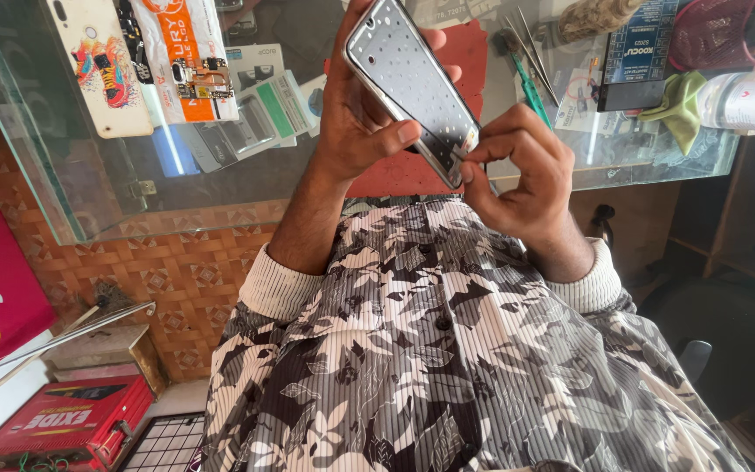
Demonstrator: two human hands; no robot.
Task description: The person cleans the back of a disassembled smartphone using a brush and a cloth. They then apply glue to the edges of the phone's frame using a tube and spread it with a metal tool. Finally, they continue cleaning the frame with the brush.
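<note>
The left hand [356,122] holds a phone [412,83] up over the glass tabletop [89,175], its grip clamped around the phone's edges. The right hand [526,175] pinches its fingertips together at the phone's lower corner, apparently working something small there; what it pinches is too small to tell. Continuing calls for a steady hold and fine fingertip control.

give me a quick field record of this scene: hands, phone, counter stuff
left hand: grips the phone from behind, thumb on its edge
right hand: fingertips pinch at the phone's lower end; any tool there is too small to tell
phone: rear side up, tilted, held above the counter
glass counter: bears a red mat, tweezers, a green cloth and a white phone case
floor: red box at lower left
</note>
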